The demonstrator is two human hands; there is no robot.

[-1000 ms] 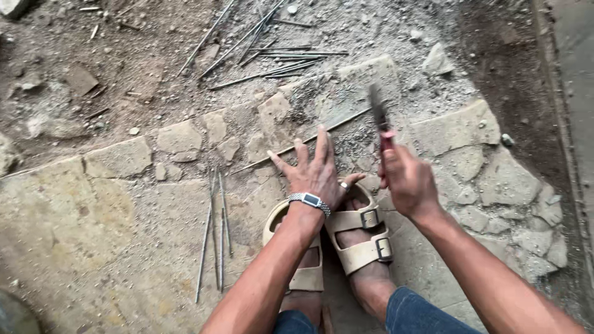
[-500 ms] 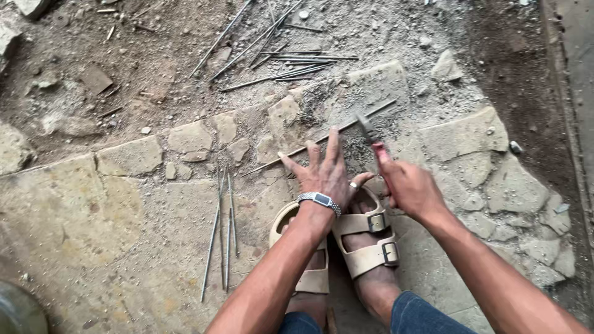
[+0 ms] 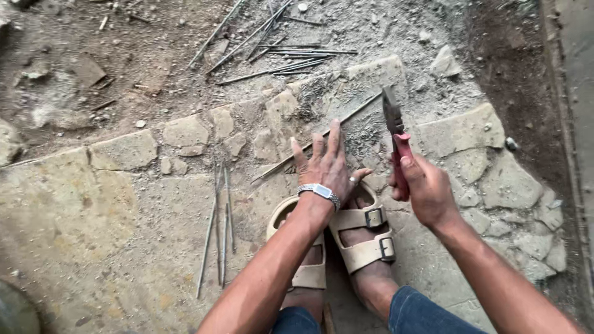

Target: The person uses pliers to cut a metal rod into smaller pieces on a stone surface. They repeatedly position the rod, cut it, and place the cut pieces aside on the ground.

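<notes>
The rod (image 3: 322, 137) is a long, thin, grey metal length, dusty and slightly bent, lying slantwise across the cracked stone slab (image 3: 124, 204). Its far end runs up toward the broken blocks (image 3: 371, 74) at the slab's upper edge; its near end passes under the left hand (image 3: 328, 166).

The left hand lies flat on the slab with fingers spread, palm down, pressing the rod against the stone rather than gripping it. A metal watch (image 3: 319, 192) sits on that wrist.

The right hand (image 3: 427, 188), just right of the left, is clenched round the red handle of the pliers (image 3: 395, 133). Their dark head is raised above the slab, pointing away from the person, close to the rod's upper stretch but not touching it.

Both feet in tan sandals (image 3: 362, 238) stand on the slab, just below the hands.

Left of the sandals, a few straight rods (image 3: 219, 229) lie side by side on the slab. Beyond the slab, on the dirt, a loose pile (image 3: 278, 55) of rods lies crisscrossed.
</notes>
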